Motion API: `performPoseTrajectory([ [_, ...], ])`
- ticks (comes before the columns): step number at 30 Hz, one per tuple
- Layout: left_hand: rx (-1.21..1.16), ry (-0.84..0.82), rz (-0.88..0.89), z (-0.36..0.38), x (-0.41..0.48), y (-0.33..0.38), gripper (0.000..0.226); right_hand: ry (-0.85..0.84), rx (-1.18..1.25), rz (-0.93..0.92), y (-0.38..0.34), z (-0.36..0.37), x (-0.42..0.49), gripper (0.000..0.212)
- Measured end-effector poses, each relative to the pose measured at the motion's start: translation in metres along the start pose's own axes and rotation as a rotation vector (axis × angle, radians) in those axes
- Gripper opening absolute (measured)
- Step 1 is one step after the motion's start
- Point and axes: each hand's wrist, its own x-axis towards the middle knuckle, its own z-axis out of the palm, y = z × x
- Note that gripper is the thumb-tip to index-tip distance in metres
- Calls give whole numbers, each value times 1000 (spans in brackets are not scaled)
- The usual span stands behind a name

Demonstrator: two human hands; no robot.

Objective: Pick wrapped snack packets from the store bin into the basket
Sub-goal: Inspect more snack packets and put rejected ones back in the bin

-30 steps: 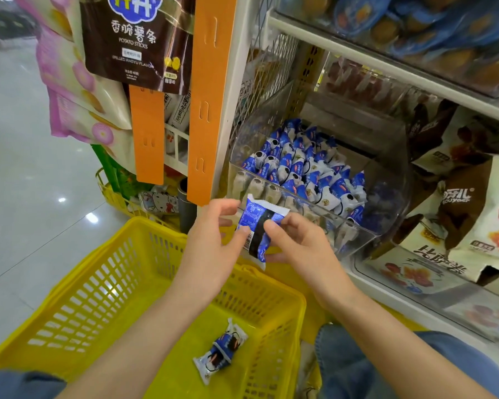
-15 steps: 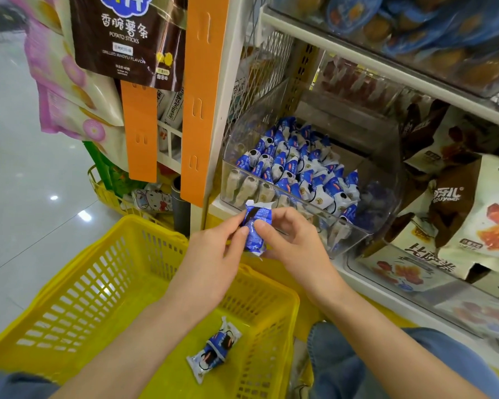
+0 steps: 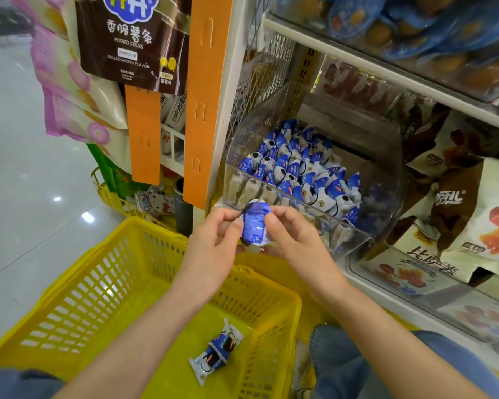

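Knee: a denim knee (image 3: 357, 367) is seen at 5 o'clock, just beside the basket's right wall.
Basket: a yellow shopping basket (image 3: 78, 298) is set on the floor at 7 o'clock, below both forearms.
Banked so far: one blue-and-white wrapped packet (image 3: 216, 351) is seen lying flat on the basket floor, near the right wall. No other packet is seen inside.
Left hand: the left hand (image 3: 213, 249) is raised near the basket's far rim. Its thumb and fingers are curled and pinched on the left edge of a second packet.
Right hand: the right hand (image 3: 297, 243) is held opposite, with its fingers curled round that packet's right edge.
Packet in hand: the held packet (image 3: 254, 226), blue and crumpled, is kept upright between the two hands, just in front of the bin's front wall. Whether it is over the basket or just past its rim cannot be told.
Bin: a clear plastic bin (image 3: 386, 203) is seated on the shelf at 1 o'clock from the hands.
Stock: dense rows of snack packets (image 3: 300, 174) are left inside it.
Beyond: a potato-sticks bag (image 3: 133, 38) is hung at 11 o'clock.
Done: one packet is judged delivered, and a second is lifted out but not released.
Left: the drop of the held packet is outstanding, and further picks are likely, since plenty is left in the bin.
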Motion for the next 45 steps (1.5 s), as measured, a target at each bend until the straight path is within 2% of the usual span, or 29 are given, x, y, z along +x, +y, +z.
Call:
performPoseTrajectory([
  [4, -198, -87, -82, -2, -1, 6, 19, -12, -13, -25, 1, -3, -3, 25],
  [6, -106, -148, -50, -1, -2, 8, 28, 60, -29, -20, 0, -4, -2, 45],
  [8, -32, -148, -14, 1, -2, 12, 27, 132, -60, -3, -2, -6, -2, 59],
  [10, -85, -119, -18, 2, -1, 14, 24, 160, -50, 4, -6, -9, -2, 49],
  [13, -146, -100, -37, 3, 4, 16, 23, 108, -93, -26, -15, -13, -3, 21],
  [15, -109, -114, 22, 5, 8, 19, 23, 101, -89, -32, -21, -16, -2, 15],
  [18, 107, -114, 193, 8, 21, 28, 25, 175, -87, -23, -34, -26, 8, 21],
  [20, 341, -110, 344, 7, 37, 35, 26, 295, -118, -33, -46, -41, 22, 26],
  [22, 575, -121, 481, 5, 56, 40, 35, 445, -170, -85, -58, -61, 43, 20],
  [24, 778, -150, 572, 4, 75, 39, 38, 608, -322, -111, -67, -81, 70, 7],
  [27, 985, -230, 670, 4, 90, 27, 37, 759, -655, -36, -63, -111, 114, 22],
  [30, 1057, -271, 782, -1, 95, 19, 51, 755, -919, 58, -49, -138, 150, 29],
  [34, 1030, -238, 896, -7, 102, 10, 43, 839, -1034, 246, -32, -160, 180, 33],
  [40, 973, -269, 948, -8, 107, 3, 40, 695, -1014, 483, -4, -170, 200, 45],
  [45, 949, -274, 947, -8, 109, 2, 40, 709, -815, 427, 5, -165, 204, 36],
])
